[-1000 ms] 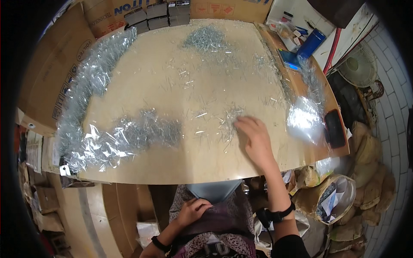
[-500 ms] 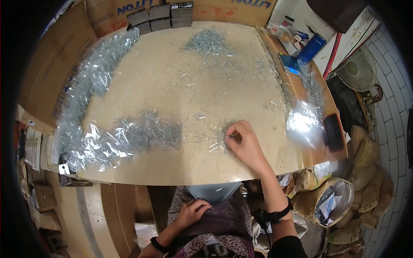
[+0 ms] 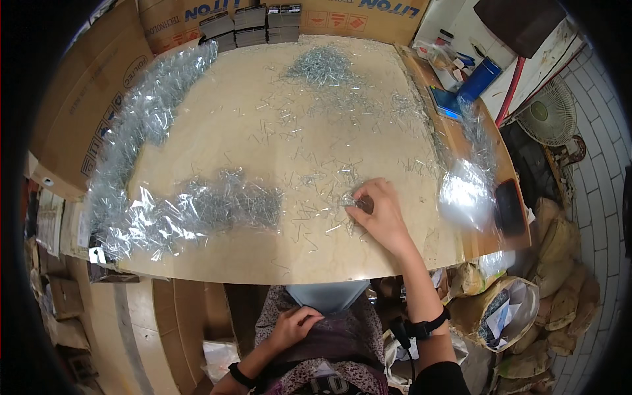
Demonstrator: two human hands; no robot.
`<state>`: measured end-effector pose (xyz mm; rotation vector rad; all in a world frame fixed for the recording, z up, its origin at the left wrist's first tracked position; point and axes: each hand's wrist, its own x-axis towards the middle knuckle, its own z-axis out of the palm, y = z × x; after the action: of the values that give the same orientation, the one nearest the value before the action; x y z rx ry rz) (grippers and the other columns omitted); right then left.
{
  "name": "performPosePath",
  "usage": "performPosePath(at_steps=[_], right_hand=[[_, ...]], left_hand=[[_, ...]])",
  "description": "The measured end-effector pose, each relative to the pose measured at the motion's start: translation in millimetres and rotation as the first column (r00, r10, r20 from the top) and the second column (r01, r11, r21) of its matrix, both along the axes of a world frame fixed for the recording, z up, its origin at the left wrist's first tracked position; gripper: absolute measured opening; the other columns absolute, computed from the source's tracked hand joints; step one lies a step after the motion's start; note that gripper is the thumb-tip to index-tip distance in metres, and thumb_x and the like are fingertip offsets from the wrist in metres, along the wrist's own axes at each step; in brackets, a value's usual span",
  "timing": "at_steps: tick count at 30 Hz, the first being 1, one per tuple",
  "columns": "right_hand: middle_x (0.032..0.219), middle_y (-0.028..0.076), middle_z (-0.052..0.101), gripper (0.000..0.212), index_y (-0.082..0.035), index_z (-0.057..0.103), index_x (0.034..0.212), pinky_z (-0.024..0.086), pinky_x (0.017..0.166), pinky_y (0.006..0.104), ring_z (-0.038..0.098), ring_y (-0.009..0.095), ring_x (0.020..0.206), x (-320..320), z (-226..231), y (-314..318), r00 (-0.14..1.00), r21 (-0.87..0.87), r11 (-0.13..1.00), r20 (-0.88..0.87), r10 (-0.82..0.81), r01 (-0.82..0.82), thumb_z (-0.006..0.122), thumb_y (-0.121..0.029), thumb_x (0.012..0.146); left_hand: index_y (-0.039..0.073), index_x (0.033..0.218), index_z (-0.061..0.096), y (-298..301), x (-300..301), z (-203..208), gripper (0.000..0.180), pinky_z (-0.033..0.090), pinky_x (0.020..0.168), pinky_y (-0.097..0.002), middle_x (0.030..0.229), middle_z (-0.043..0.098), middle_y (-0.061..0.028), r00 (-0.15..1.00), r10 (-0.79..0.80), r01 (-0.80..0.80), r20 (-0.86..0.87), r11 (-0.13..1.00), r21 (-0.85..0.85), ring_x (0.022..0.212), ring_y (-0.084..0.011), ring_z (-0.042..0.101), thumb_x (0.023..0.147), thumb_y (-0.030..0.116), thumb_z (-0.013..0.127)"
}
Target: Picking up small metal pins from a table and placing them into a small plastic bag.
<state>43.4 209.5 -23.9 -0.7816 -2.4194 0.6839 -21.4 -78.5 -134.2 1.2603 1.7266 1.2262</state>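
Grip of the right hand (image 3: 384, 218) is curled narrow, thumb and fingertips close together among the thin wire pieces (image 3: 334, 228); whether any are pinched cannot be told. Largest is the pale wooden surface (image 3: 224, 138), with a big cardboard box (image 3: 79, 118) standing along its left. Clear plastic bags (image 3: 145, 99) full of wire pieces line the left side and near-left part. Toward the back lies a loose heap (image 3: 321, 66). Just below the near edge, a grey tray (image 3: 327, 295) sits at the lap; the left hand (image 3: 296, 327), loosely curled, touches its lower edge, its hold unclear. Smallest, single bent wire pieces lie strewn between heap and right hand.
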Motion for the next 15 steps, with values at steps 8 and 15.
performPosePath(at_steps=[8,15], right_hand=[[0.102,0.007,0.065,0.022,0.0,0.057,0.105,0.049,0.076,0.0289,0.062,0.016,0.085,-1,29,-4,0.927,-0.652,0.732,-0.368,-0.076,-0.199,0.049,0.009,0.086],[0.111,0.008,0.066,0.023,0.001,0.061,0.112,0.046,0.089,0.0256,0.062,0.016,0.105,6,28,0,0.919,-0.54,0.806,-0.395,0.014,-0.244,0.053,0.005,0.09]], left_hand=[[0.005,0.087,0.068,-3,-1,2,0.006,0.052,0.057,-0.0312,0.079,0.068,-0.0094,1.0,0.005,-0.006,-0.016,1.0,-0.02,0.062,-0.0215,0.065,0.083,0.008,0.07],[0.005,0.087,0.067,-2,0,-2,0.006,0.053,0.058,-0.0322,0.078,0.068,-0.0101,1.0,0.002,-0.002,-0.001,1.0,-0.021,0.063,-0.0231,0.065,0.083,0.008,0.07]])
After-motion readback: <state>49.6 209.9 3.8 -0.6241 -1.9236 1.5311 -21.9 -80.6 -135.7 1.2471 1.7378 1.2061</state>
